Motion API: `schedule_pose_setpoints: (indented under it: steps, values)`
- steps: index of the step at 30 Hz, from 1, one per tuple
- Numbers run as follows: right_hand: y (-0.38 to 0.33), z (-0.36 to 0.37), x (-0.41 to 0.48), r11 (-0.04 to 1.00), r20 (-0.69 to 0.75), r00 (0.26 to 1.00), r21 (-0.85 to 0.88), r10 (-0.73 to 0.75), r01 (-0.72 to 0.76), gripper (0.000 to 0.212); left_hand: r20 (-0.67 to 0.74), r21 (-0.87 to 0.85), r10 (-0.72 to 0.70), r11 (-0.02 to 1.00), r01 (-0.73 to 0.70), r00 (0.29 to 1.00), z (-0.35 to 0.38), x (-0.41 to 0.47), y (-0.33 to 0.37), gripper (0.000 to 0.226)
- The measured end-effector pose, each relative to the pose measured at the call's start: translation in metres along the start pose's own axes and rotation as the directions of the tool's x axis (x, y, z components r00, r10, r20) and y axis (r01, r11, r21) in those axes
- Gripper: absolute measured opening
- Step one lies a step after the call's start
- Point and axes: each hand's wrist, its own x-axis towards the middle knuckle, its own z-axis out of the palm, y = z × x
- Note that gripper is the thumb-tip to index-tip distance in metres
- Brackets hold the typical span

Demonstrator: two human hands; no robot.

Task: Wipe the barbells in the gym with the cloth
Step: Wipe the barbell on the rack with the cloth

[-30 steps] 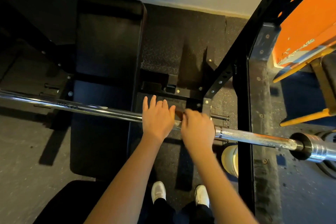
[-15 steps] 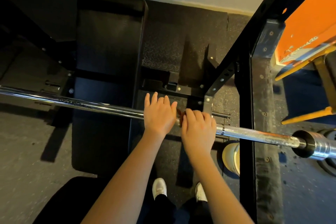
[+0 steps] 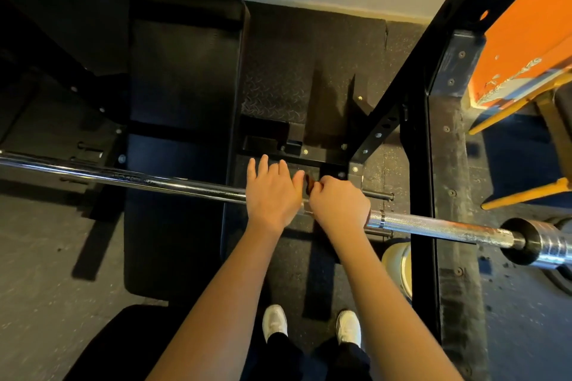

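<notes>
A long chrome barbell (image 3: 130, 178) crosses the view from left to right, ending in a thick sleeve (image 3: 548, 246) at the right. My left hand (image 3: 272, 195) lies flat over the bar with its fingers spread. Right beside it, my right hand (image 3: 340, 206) is curled around the bar. A small dark brown scrap of cloth (image 3: 309, 184) shows between the two hands, pinched by the right fingers; most of it is hidden.
A black padded bench (image 3: 182, 96) lies under the bar. A black rack upright (image 3: 418, 182) and its slanted post stand to the right. An orange panel (image 3: 523, 25) fills the top right. A pale round weight (image 3: 399, 269) lies on the floor near my white shoes (image 3: 275, 322).
My right hand has curled tighter, its fingers pulled back toward the cloth. The left hand stays flat on the bar. The view has drifted slightly.
</notes>
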Motion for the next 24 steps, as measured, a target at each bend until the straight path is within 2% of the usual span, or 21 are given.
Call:
schedule_pose_setpoints:
  steps: [1,2,5,7,9,10,12,13,14,15,16,18,21,23,24]
  values:
    - [-0.001,-0.003,0.009,0.998,0.074,0.996,0.030,0.045,-0.048,0.031,0.002,0.000,-0.004,1.000,0.004,1.000,0.000,0.002,0.000,0.063]
    - [-0.001,-0.004,0.009,0.996,0.083,0.995,0.060,0.059,-0.064,0.031,0.007,-0.005,-0.008,1.000,0.008,1.000,-0.001,0.004,0.000,0.064]
    - [0.015,0.014,-0.033,0.998,-0.183,0.981,-0.025,-0.066,0.062,0.028,0.005,-0.046,-0.017,0.999,0.017,1.000,-0.004,0.004,0.001,0.065]
    - [0.022,0.022,-0.053,0.991,-0.259,0.958,-0.073,-0.124,0.109,0.029,-0.006,-0.061,-0.016,0.998,0.015,1.000,-0.003,0.002,0.001,0.064]
    - [0.018,0.011,-0.031,0.996,-0.172,0.981,-0.027,-0.083,0.080,0.028,-0.019,-0.044,-0.005,0.999,0.005,1.000,-0.002,-0.001,0.000,0.063]
    - [0.010,0.001,-0.014,1.000,-0.065,0.998,0.004,-0.004,0.004,0.031,-0.024,-0.035,-0.003,0.999,0.002,1.000,-0.001,-0.001,-0.001,0.063]
    - [0.000,-0.011,0.013,0.985,0.133,0.978,0.034,0.163,-0.169,0.029,-0.021,-0.024,-0.008,1.000,0.007,1.000,-0.001,0.001,-0.001,0.063]
    - [-0.002,-0.012,0.014,0.980,0.150,0.972,0.057,0.180,-0.190,0.027,-0.016,-0.022,-0.010,1.000,0.010,1.000,-0.002,0.002,-0.001,0.063]
    - [0.000,-0.008,0.008,0.985,0.101,0.983,0.069,0.154,-0.161,0.028,-0.013,-0.023,-0.010,1.000,0.009,1.000,-0.002,0.002,0.000,0.064]
    - [0.005,0.002,-0.006,0.995,-0.036,0.996,0.052,0.082,-0.080,0.029,-0.013,-0.030,-0.010,1.000,0.010,1.000,-0.003,0.003,0.000,0.064]
    - [0.008,0.010,-0.028,0.999,-0.168,0.986,0.034,0.007,-0.002,0.030,-0.016,-0.038,-0.014,0.999,0.013,1.000,-0.003,0.002,0.001,0.064]
    - [0.011,0.016,-0.053,0.999,-0.283,0.958,-0.015,-0.049,0.047,0.033,-0.028,-0.039,-0.023,0.999,0.021,0.999,-0.003,0.000,0.001,0.064]
    - [0.001,0.004,-0.014,0.995,-0.065,0.993,0.009,0.102,-0.101,0.038,-0.017,-0.021,-0.008,1.000,0.008,1.000,-0.001,-0.004,0.000,0.063]
    - [-0.008,-0.006,0.008,0.975,0.117,0.970,0.037,0.215,-0.220,0.028,-0.012,-0.018,-0.015,1.000,0.014,1.000,0.000,-0.003,-0.001,0.063]
    - [-0.008,-0.007,0.011,0.975,0.135,0.970,0.061,0.202,-0.211,0.024,-0.007,-0.016,-0.020,1.000,0.020,1.000,-0.001,-0.002,-0.001,0.063]
